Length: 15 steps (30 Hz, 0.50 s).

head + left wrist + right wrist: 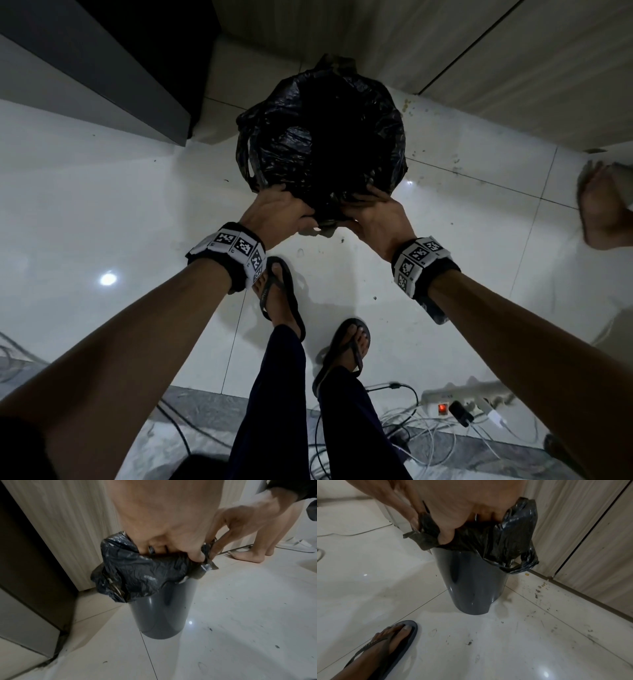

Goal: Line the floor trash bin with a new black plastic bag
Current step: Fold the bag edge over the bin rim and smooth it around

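Observation:
A dark grey round trash bin (161, 616) (471, 586) stands on the white tiled floor beside a pale cabinet. A crinkled black plastic bag (322, 137) (130, 573) (510, 543) sits in its mouth and spills over the rim. My left hand (281, 212) (173, 540) grips the near edge of the bag, fingers curled over the plastic. My right hand (373, 214) (452, 520) grips the same near edge just to the right, thumb pressed into the plastic. The two hands almost touch. The inside of the bag is dark.
Pale wood-grain cabinet doors (479, 51) stand behind the bin, a dark cabinet (102, 68) to its left. My sandalled feet (346, 346) stand just before it. Another person's bare foot (603, 205) is at the right. A power strip (462, 401) and cables lie behind me.

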### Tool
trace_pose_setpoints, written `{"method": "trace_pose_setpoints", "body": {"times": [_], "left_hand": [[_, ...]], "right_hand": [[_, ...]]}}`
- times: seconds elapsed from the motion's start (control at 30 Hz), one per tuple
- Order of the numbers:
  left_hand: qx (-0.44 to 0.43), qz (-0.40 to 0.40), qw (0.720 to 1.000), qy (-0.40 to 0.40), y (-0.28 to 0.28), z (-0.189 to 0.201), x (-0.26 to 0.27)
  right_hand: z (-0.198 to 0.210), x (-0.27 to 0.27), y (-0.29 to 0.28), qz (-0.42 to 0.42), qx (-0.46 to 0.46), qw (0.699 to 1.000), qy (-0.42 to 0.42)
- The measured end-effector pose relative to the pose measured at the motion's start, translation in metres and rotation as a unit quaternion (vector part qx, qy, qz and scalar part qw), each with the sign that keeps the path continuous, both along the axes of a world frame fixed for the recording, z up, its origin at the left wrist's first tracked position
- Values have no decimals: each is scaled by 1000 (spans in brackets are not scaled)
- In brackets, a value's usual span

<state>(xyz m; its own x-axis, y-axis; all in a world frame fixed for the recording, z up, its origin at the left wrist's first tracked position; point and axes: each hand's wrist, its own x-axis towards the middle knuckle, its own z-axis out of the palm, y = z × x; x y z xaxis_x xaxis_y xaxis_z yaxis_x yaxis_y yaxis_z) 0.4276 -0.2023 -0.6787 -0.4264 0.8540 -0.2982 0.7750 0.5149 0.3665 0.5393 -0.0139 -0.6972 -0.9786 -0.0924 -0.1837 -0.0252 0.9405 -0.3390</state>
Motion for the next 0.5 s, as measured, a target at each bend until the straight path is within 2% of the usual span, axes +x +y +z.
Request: {"method": "trace_pose_setpoints", "body": {"times": [0.1, 0.33, 0.43, 0.5], "left_hand": [[9, 4, 998, 61, -2, -10, 9], [103, 93, 987, 77, 2, -24, 21], [110, 146, 981, 59, 5, -34, 21], [99, 143, 983, 57, 7, -39, 22]], "right_hand": [[-12, 2, -3, -32, 20, 999, 17], [-28, 6, -8, -80, 43, 989, 114], [-32, 6, -9, -82, 37, 989, 114], [-35, 6, -9, -76, 50, 990, 112]]}}
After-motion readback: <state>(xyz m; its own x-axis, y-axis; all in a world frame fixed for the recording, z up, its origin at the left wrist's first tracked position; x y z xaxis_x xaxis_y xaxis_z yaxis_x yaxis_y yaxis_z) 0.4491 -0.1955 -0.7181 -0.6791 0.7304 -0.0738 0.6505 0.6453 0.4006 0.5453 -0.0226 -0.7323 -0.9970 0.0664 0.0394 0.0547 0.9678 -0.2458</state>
